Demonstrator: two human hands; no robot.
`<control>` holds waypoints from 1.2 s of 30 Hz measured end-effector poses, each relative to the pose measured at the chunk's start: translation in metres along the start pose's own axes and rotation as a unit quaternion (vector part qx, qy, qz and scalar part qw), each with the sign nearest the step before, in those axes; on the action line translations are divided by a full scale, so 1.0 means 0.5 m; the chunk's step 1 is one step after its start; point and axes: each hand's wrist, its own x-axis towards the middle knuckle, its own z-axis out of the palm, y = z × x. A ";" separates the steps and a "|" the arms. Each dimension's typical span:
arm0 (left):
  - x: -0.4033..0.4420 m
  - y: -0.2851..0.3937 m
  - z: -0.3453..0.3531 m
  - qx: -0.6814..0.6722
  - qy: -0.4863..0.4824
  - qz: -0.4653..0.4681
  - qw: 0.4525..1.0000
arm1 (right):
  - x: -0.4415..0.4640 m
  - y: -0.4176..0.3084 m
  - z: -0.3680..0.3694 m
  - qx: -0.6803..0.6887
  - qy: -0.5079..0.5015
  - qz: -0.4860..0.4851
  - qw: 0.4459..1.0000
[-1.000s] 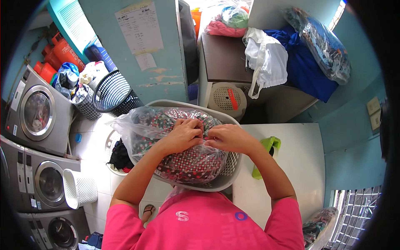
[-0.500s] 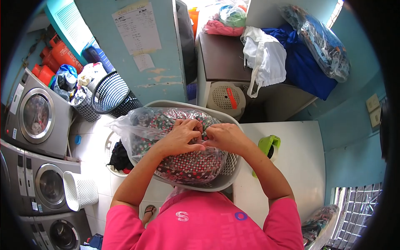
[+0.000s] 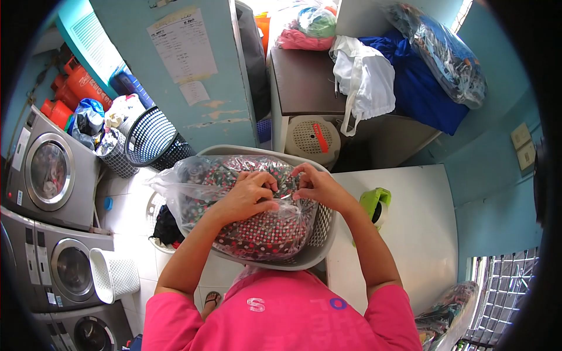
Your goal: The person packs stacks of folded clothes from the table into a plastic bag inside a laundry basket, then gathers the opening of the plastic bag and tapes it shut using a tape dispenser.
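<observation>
A clear plastic bag (image 3: 266, 234) packed with dotted red, white, green and dark cloth lies in a grey laundry basket (image 3: 329, 231) in front of me. My left hand (image 3: 249, 198) rests on top of the bag, fingers bent and thumb held apart from them. Just to its right, my right hand (image 3: 319, 188) is over the bag's right part, thumb and forefinger spread. The bag's gathered plastic end points left. On the white surface right of the basket stands a green tape dispenser (image 3: 374, 207).
Front-loading washers (image 3: 50, 169) line the left side. A black basket (image 3: 153, 137) and a white basket (image 3: 114, 275) stand on the floor there. Beyond the bag, a brown-topped cabinet (image 3: 307, 79) holds white cloth (image 3: 366, 79), blue cloth and bagged laundry (image 3: 445, 52).
My two hands have moved apart from a close pinch over the bag. The right hand has opened and shifted slightly right. The view has shifted a little.
</observation>
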 end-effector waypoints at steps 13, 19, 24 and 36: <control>-0.036 -0.087 -0.008 -0.750 0.234 -0.060 0.615 | -0.019 0.142 0.077 0.305 0.113 0.075 0.943; -0.028 -0.070 -0.038 -0.784 0.238 0.008 0.574 | -0.059 0.145 0.050 0.335 0.196 0.079 0.918; 0.009 0.000 -0.069 -0.777 0.197 0.034 0.597 | -0.179 0.129 -0.025 0.238 0.431 0.071 0.867; 0.176 0.285 0.346 -0.690 -0.161 -0.436 0.555 | -0.473 0.427 0.055 0.042 0.597 0.405 0.691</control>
